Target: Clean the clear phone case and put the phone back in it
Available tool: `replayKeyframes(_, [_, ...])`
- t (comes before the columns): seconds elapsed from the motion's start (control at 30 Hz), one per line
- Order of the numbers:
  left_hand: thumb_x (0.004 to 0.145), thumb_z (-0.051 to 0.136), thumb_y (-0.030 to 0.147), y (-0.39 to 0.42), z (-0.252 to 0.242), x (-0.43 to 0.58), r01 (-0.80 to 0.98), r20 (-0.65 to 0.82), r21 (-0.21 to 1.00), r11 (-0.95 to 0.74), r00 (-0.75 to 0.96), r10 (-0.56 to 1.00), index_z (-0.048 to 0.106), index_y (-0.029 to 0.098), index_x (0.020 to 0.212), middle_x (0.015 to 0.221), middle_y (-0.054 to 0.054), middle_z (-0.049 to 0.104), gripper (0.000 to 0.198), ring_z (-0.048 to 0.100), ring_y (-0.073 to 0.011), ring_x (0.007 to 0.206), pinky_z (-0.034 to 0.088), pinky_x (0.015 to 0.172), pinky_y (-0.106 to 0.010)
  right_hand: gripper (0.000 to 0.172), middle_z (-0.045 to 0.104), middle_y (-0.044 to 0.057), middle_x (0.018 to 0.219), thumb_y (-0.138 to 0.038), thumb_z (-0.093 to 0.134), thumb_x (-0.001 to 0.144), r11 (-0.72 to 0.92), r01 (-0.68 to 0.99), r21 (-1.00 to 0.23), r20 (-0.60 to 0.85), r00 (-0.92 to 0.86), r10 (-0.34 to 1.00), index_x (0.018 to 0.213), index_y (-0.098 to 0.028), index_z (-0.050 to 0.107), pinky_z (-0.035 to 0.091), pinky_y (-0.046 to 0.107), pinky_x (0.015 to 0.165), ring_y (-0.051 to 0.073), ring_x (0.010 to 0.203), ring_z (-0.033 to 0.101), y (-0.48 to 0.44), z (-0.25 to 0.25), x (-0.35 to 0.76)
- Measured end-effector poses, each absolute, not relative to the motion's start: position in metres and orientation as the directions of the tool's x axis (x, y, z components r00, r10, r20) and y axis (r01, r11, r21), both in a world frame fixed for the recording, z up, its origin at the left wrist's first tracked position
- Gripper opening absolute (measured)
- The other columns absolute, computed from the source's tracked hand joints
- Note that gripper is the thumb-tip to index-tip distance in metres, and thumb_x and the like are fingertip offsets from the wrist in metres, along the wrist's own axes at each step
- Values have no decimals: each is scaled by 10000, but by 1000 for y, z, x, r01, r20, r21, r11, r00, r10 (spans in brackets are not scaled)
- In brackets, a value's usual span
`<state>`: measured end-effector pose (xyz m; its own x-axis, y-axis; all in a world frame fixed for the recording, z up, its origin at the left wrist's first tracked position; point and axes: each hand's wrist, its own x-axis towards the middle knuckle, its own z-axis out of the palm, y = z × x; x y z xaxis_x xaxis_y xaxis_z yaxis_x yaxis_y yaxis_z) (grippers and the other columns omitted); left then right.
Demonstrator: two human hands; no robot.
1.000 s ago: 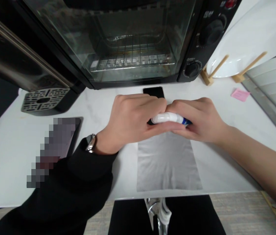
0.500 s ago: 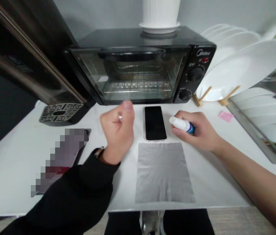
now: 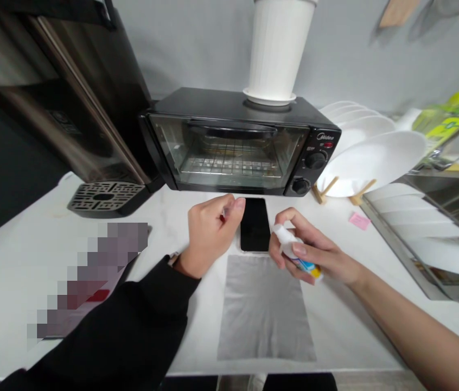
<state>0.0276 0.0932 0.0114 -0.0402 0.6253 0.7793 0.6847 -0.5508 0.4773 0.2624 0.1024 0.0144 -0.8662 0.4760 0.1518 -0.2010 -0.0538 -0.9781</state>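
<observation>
My right hand (image 3: 314, 255) grips a small white spray bottle (image 3: 290, 248) with a blue and yellow label, its white nozzle aimed left at a black phone (image 3: 254, 231) lying flat on the white counter. My left hand (image 3: 209, 233) hovers just left of the phone, thumb and forefinger pinched on something small, probably the bottle's clear cap, too small to name for sure. A grey cloth (image 3: 266, 309) lies spread flat on the counter right in front of the phone, below both hands.
A black toaster oven (image 3: 237, 146) stands behind the phone with a white ribbed vessel (image 3: 276, 51) on top. White plates (image 3: 368, 163) lean in a wooden rack at right, beside a pink note (image 3: 359, 220). A dark appliance with a drip grille (image 3: 101, 196) stands left.
My hands were joined on the bottle over the phone, then parted. The left hand drew away pinching something small; the right turned the bottle's nozzle toward the phone. The view tilted up.
</observation>
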Motion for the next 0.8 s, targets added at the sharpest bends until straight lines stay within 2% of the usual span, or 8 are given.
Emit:
replayKeyframes(0.07, [1035, 508, 376, 94, 11, 28, 687, 779, 478, -547, -44, 626, 318, 216, 608, 523, 64, 315, 495, 308, -91, 472, 243, 498, -282, 183, 611, -4, 1022, -382, 536, 1078, 57, -172, -983, 177, -848, 499, 1215, -297, 450, 412, 200, 520, 66, 580, 508, 103, 15, 262])
replayKeyframes(0.17, [1043, 492, 447, 95, 11, 28, 688, 781, 472, -551, -36, 623, 328, 216, 604, 517, 61, 322, 523, 318, -94, 470, 243, 499, -284, 356, 624, 4, 982, -394, 618, 1034, 335, -56, -940, 233, -825, 515, 1348, -287, 488, 506, 264, 656, 132, 733, 587, 103, 18, 262])
replayKeyframes(0.23, [1048, 475, 476, 95, 11, 28, 698, 775, 471, -540, -35, 631, 335, 216, 601, 515, 57, 328, 536, 319, -97, 472, 244, 504, -290, 467, 682, 29, 1003, -367, 628, 1029, 517, 61, -854, 229, -847, 479, 1464, -277, 485, 526, 291, 730, 163, 814, 638, 103, 19, 263])
replayKeyframes(0.37, [1053, 461, 507, 96, 8, 29, 714, 759, 479, -510, -46, 649, 338, 216, 596, 515, 50, 346, 556, 316, -102, 476, 242, 517, -308, 469, 737, 69, 1238, -274, 547, 1062, 756, 209, -620, 155, -912, 380, 1527, -295, 484, 512, 294, 756, 163, 841, 694, 101, 21, 264])
replayKeyframes(0.43, [1057, 456, 527, 97, 7, 29, 714, 753, 486, -505, -49, 656, 346, 217, 595, 519, 48, 349, 567, 327, -106, 483, 241, 524, -315, 449, 731, 74, 1283, -239, 519, 1067, 824, 237, -514, 131, -928, 349, 1512, -287, 491, 500, 296, 754, 168, 858, 704, 99, 21, 264])
replayKeyframes(0.53, [1061, 451, 557, 97, 5, 29, 709, 744, 498, -499, -53, 666, 356, 220, 592, 524, 48, 338, 584, 335, -110, 488, 234, 531, -325, 405, 749, 74, 1238, -215, 505, 1064, 875, 260, -408, 110, -938, 330, 1465, -266, 522, 472, 287, 711, 169, 829, 706, 95, 23, 264])
replayKeyframes(0.6, [1062, 457, 562, 98, 4, 29, 708, 738, 503, -496, -54, 673, 356, 223, 594, 528, 52, 325, 587, 332, -112, 487, 231, 537, -331, 424, 753, 67, 1229, -210, 507, 1063, 882, 267, -389, 100, -939, 329, 1482, -277, 501, 463, 280, 693, 162, 801, 708, 93, 25, 265])
replayKeyframes(0.8, [1050, 456, 585, 99, 4, 30, 691, 746, 511, -512, -60, 663, 312, 227, 575, 526, 49, 312, 612, 310, -120, 481, 214, 543, -349, 420, 731, 87, 1291, -196, 480, 1074, 895, 248, -370, 69, -954, 293, 1486, -278, 482, 491, 294, 752, 182, 905, 728, 90, 27, 266])
